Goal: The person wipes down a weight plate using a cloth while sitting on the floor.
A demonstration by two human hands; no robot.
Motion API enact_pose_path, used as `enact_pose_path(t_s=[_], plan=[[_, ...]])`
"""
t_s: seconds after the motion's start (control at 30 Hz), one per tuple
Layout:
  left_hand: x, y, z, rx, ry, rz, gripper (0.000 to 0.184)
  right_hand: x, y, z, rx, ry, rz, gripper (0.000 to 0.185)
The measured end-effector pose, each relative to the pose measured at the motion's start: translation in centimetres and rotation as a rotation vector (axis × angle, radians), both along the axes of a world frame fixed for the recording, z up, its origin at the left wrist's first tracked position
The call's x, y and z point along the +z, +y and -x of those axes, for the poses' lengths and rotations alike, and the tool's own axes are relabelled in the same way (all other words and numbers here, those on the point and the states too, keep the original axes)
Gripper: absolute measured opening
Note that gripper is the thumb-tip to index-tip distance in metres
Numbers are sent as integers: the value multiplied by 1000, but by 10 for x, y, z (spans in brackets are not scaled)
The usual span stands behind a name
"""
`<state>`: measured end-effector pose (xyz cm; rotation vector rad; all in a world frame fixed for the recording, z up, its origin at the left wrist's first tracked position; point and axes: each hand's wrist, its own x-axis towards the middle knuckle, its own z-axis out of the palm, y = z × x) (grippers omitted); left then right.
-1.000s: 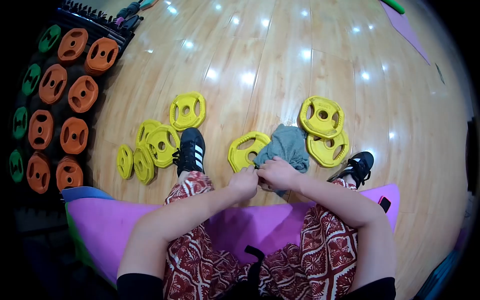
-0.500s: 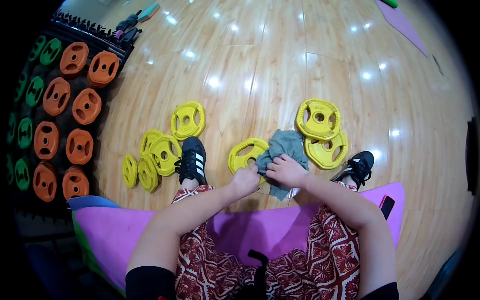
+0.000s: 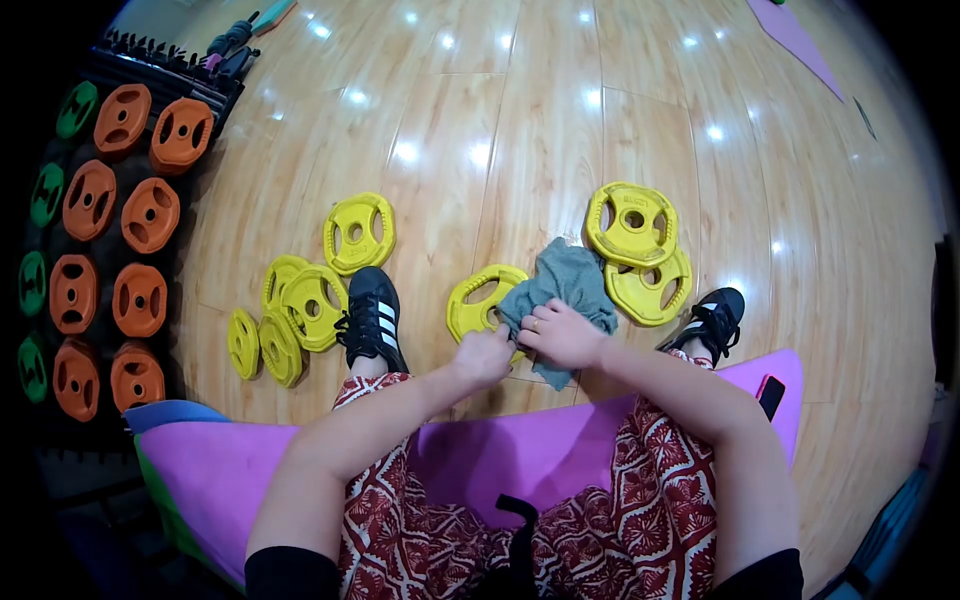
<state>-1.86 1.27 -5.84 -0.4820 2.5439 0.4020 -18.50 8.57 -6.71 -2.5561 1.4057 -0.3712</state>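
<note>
Your right hand (image 3: pixel 563 335) grips a crumpled grey cloth (image 3: pixel 575 272) overlapping a yellow, rounded weight plate (image 3: pixel 459 312) on wooden floor (image 3: pixel 450 130), your left hand (image 3: pixel 484 358) curls alongside, hold unclear, and this cloth-handling seemingly calls for steadiness.

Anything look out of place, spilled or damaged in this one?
No spill or damage shows. The yellow plates lie scattered on the floor, some overlapping, which looks untidy against the neat rows of orange plates. A phone on the purple mat near its edge also seems oddly placed.
</note>
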Motion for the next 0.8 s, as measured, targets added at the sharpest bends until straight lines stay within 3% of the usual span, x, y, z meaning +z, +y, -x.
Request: enact_pose_path(t_s=[0.07, 0.17, 0.27, 0.33, 0.4, 0.47, 0.6, 0.63, 0.73, 0.77, 0.8], plan=[[3, 0, 0, -24, 5, 29, 17, -2, -4, 17, 75, 27, 64, 14], [3, 0, -1, -29, 36, 26, 17, -8, -12, 40, -168, 138, -5, 15], [-5, -2, -2, -38, 53, -3, 27, -2, -22, 43, -447, 26, -41, 19], [-7, -2, -3, -37, 49, 4, 27, 14, -19, 18, -493, -155, -31, 21], [-12, -2, -4, -34, 45, 6, 28, 35, -7, -7, -284, -99, -144, 22], [-19, -3, -7, -14, 47, 13, 29, 17, 4, -13, 1, -94, -135, 20], [-6, -6, -4, -68, 102, -18, 28, 0, -1, 18, 73, 37, 28, 15], [-6, -7, -4, -69, 99, -16, 28, -2, -5, 26, -20, 79, -41, 16], [-5, -7, -3, -78, 119, -17, 27, -6, -21, 54, -393, 94, 79, 15], [-5, -7, -3, -78, 117, -13, 26, -5, -20, 51, -397, 92, 77, 15], [-6, -6, -4, -79, 114, -11, 24, 7, -22, 42, -521, -56, 36, 16]])
